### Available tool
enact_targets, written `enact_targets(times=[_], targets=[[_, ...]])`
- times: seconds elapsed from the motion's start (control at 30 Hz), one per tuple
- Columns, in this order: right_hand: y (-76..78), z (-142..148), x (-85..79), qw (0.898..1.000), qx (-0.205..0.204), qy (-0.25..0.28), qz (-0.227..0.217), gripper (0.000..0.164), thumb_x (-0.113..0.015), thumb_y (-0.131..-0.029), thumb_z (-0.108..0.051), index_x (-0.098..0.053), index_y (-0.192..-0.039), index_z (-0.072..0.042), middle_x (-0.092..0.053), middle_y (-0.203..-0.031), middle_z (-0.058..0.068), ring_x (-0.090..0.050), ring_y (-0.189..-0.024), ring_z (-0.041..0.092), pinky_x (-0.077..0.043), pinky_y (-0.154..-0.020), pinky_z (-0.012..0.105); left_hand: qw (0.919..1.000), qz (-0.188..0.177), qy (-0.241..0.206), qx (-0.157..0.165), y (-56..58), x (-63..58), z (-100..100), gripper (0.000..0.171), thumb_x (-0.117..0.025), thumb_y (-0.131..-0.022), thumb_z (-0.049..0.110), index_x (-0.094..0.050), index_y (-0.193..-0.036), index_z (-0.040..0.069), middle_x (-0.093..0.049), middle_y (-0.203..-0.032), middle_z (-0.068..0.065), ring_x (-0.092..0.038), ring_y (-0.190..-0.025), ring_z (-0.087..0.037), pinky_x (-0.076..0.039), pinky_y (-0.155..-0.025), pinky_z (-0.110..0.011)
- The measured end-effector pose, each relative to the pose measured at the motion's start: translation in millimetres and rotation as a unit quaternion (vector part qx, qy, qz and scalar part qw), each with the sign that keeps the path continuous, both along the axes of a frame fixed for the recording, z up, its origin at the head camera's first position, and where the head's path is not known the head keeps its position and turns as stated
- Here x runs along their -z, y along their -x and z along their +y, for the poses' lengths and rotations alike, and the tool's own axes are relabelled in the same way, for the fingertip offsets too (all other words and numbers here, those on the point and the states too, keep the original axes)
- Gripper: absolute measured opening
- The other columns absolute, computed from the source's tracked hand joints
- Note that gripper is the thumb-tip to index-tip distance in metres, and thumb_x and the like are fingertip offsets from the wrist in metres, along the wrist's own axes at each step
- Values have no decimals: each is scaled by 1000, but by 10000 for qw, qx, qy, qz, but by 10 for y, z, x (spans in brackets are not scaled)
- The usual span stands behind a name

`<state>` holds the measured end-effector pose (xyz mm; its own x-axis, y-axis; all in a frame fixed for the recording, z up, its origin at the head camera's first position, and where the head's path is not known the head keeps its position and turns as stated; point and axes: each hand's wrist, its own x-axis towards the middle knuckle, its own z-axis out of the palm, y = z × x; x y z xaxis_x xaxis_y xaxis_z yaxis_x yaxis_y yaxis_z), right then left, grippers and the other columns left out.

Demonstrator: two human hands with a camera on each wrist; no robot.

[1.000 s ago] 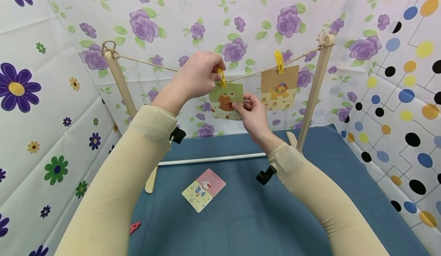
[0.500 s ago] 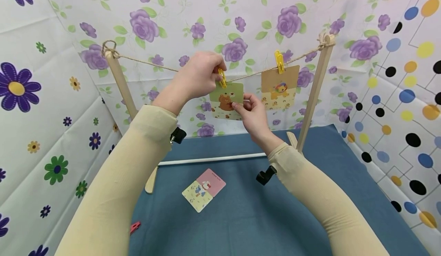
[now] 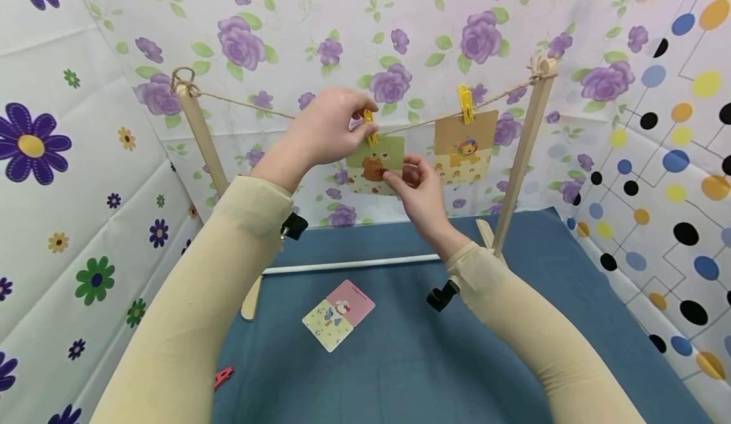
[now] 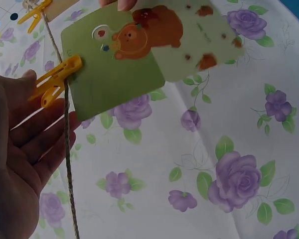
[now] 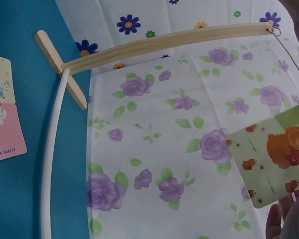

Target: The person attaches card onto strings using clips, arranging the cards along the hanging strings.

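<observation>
A green and cream card with a bear [image 3: 365, 165] hangs at the middle of the twine [image 4: 68, 159]. A yellow clothespin [image 4: 57, 82] is on its top edge at the twine. My left hand [image 3: 334, 125] is around this clothespin, thumb and fingers spread apart at its handles; in the left wrist view the fingers are extended behind it. My right hand [image 3: 421, 192] pinches the card's right side, thumb in front and fingers behind. To the right, a brown lion card [image 3: 465, 148] hangs from another yellow clothespin [image 3: 465, 104].
Wooden posts [image 3: 522, 157] carry the twine, with a white rod [image 3: 348, 265] low between their feet. On the blue cloth [image 3: 400, 373] lie a pink and yellow rabbit card [image 3: 339, 315] and a red clothespin [image 3: 223, 376]. Patterned sheets [image 3: 308, 5] stand around.
My left thumb and fingers have spread apart around the clothespin, which stays on the card and twine. My right hand keeps its pinch on the bear card.
</observation>
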<state>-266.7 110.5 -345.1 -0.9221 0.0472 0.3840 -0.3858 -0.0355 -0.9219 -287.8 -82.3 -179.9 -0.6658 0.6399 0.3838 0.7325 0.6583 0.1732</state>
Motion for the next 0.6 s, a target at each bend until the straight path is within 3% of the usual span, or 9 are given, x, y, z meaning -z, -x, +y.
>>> enact_targets(times=[0.13, 0.27, 0.43, 0.6], targets=[[-40, 10, 42, 9995, 123, -46, 273, 53, -77, -102, -17, -53, -147, -6, -64, -140, 12, -59, -130, 26, -49, -107, 44, 9998, 17, 68, -183, -20, 10, -27, 51, -66, -108, 33, -59, -152, 8, -63, -148, -12, -61, -133, -31, -47, -112, -46], [-60, 22, 84, 9990, 189, -1, 408, 56, -76, -102, -15, -51, -151, -4, -58, -148, 13, -53, -137, 30, -41, -116, 50, 9994, 101, -59, -327, -29, 41, -56, 63, -64, -108, 40, -46, -163, 15, -52, -161, -8, -54, -143, -30, -42, -118, -48], [-75, 29, 132, 9989, 278, 50, 363, 52, -76, -102, -13, -54, -148, -4, -57, -148, 13, -54, -134, 27, -43, -114, 50, 9985, 357, -198, -373, -25, 73, -83, 66, -63, -108, 45, -43, -166, 21, -49, -163, -5, -51, -145, -28, -41, -119, -47], [-83, 39, 181, 9986, 475, 39, 239, 52, -77, -101, -15, -56, -148, -7, -55, -146, 10, -52, -134, 26, -49, -107, 45, 9972, 618, -296, -284, -12, 85, -106, 64, -62, -108, 47, -47, -163, 19, -53, -159, -6, -57, -138, -29, -41, -118, -47]])
